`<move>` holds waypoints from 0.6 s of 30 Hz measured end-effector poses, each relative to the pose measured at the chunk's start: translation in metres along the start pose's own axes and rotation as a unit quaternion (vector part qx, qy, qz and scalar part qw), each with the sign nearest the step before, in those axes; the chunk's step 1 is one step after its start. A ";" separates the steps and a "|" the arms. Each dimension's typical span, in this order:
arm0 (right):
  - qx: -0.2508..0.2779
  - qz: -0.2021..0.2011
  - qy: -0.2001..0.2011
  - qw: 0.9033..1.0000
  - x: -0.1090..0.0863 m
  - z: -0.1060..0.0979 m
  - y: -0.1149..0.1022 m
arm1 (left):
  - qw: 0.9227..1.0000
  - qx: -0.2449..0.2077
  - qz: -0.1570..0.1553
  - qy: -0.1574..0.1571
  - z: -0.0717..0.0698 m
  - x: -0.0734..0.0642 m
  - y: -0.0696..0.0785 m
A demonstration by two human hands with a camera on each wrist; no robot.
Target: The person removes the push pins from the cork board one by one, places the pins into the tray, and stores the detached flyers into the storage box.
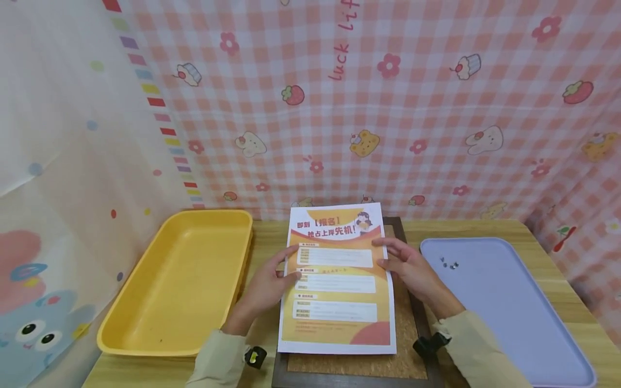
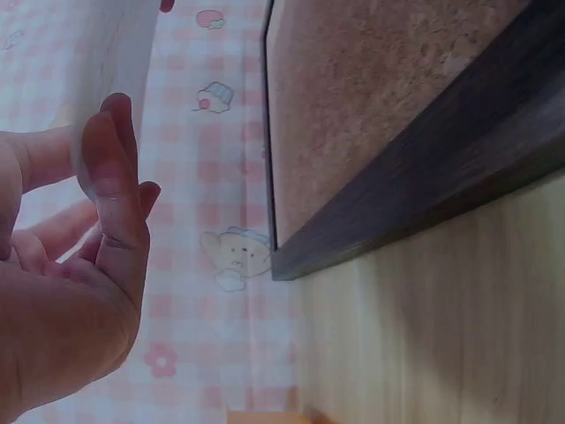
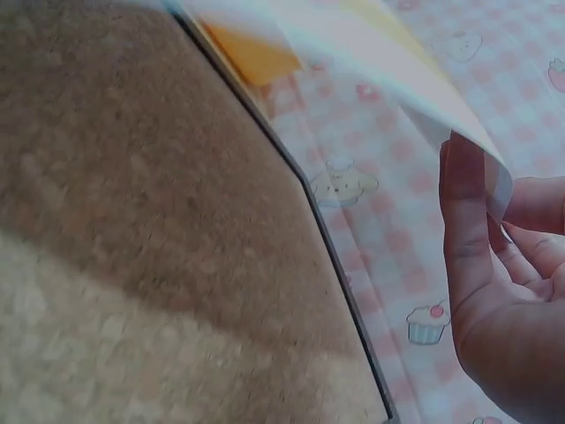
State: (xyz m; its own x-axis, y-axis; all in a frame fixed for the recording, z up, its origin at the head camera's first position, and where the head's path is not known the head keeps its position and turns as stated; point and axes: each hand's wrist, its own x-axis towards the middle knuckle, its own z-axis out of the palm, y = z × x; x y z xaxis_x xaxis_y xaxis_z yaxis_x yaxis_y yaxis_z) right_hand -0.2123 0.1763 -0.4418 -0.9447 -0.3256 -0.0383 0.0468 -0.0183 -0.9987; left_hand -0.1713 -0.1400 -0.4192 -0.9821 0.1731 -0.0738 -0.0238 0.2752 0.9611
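Observation:
A printed sheet of paper [image 1: 335,291], yellow and orange with white text boxes, is held up above a dark-framed cork board [image 1: 356,367]. My left hand [image 1: 269,283] pinches its left edge between thumb and fingers. At the opposite edge my right hand [image 1: 412,269] grips it the same way. In the left wrist view the left hand [image 2: 84,238] holds the paper well off the cork surface [image 2: 371,79]. From the right wrist, the paper [image 3: 424,84] curves down into the fingers of the right hand [image 3: 503,265], over the cork [image 3: 159,221].
On the left stands a yellow tray [image 1: 174,280]. A lilac tray [image 1: 495,302] lies on the right, with several small metallic pieces [image 1: 448,264] near its far left corner. Behind the wooden table [image 1: 548,269] hangs a pink checked cloth [image 1: 310,124].

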 end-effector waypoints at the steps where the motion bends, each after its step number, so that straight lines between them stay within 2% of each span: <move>1: 0.002 -0.001 -0.002 1.000 0.001 0.002 -0.001 | 1.000 -0.003 -0.003 0.002 -0.002 -0.001 0.001; 9: -0.011 0.009 0.009 1.000 0.012 0.017 -0.012 | 0.999 0.014 -0.022 0.037 -0.017 -0.005 0.008; 13: -0.027 0.007 -0.002 1.000 0.017 0.022 -0.018 | 0.997 0.033 -0.041 0.056 -0.025 -0.006 0.012; 18: -0.037 -0.001 -0.015 0.999 0.024 0.031 -0.026 | 0.995 0.064 -0.061 0.056 -0.041 -0.008 0.017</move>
State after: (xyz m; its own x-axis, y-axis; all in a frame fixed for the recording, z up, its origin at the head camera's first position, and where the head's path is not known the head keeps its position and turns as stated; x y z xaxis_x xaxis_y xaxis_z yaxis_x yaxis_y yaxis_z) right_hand -0.2265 0.1393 -0.4154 -0.9343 -0.3546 -0.0356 0.0191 0.0499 -0.9986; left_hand -0.1720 -0.1757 -0.3918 -0.9883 0.0265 -0.1500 -0.1264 0.4066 0.9048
